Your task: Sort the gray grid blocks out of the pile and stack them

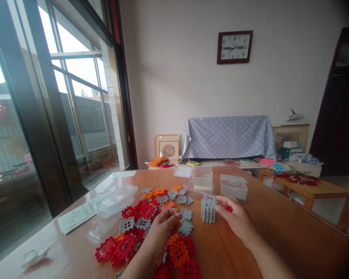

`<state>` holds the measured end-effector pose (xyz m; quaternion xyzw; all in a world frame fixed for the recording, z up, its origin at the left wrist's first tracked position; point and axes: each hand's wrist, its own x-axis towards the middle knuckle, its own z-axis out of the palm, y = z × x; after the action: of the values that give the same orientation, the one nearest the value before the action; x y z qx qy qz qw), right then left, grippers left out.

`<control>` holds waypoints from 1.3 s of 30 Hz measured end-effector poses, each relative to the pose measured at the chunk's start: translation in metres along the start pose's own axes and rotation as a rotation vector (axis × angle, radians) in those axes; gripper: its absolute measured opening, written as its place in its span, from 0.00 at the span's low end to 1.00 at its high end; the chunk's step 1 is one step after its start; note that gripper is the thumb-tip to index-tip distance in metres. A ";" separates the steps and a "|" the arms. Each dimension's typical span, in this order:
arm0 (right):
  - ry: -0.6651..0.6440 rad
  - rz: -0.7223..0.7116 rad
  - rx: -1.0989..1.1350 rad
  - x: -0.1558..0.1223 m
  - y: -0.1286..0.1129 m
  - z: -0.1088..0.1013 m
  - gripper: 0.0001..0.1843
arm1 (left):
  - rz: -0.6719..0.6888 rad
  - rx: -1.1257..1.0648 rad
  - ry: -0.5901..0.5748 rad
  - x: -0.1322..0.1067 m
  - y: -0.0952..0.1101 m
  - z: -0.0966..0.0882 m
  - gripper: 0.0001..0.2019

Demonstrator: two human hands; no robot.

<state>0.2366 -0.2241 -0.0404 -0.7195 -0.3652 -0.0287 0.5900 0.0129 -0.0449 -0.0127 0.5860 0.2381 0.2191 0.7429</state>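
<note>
My right hand (pixel 236 217) grips the right side of a grey block structure (pixel 208 209) made of interlocking notched plastic pieces, upright at the table's middle. To its left, my left hand (pixel 162 231) is over the pile with its fingers curled together; whatever they may hold is hidden. Flat grey interlocking pieces (pixel 186 228) lie just right of that hand. Red window-shaped pieces (pixel 125 245) and orange ones (pixel 179 252) are heaped around and below it. A small red piece (pixel 228 209) shows behind my right fingers.
Clear plastic boxes (pixel 203 179) and another clear box (pixel 234 188) stand at the back of the wooden table (pixel 244 259). Clear lids (pixel 116 198) and a written paper (pixel 78 215) lie left. A crumpled tissue (pixel 35 257) sits near the front left.
</note>
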 end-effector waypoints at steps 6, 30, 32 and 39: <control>0.015 -0.038 -0.055 0.002 0.014 0.009 0.22 | 0.009 0.051 0.033 0.006 -0.007 -0.002 0.22; 0.027 -0.178 -0.523 -0.008 -0.013 0.011 0.12 | 0.040 0.124 0.020 0.002 -0.005 0.001 0.20; 0.017 -0.174 -0.573 -0.011 -0.021 0.012 0.09 | 0.036 0.126 0.027 0.006 -0.008 -0.001 0.21; -0.065 -0.087 -0.631 -0.018 -0.031 0.013 0.07 | 0.037 0.130 0.039 0.012 -0.015 -0.004 0.22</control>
<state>0.2010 -0.2202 -0.0272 -0.8512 -0.3874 -0.1425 0.3241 0.0208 -0.0373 -0.0291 0.6331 0.2553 0.2283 0.6942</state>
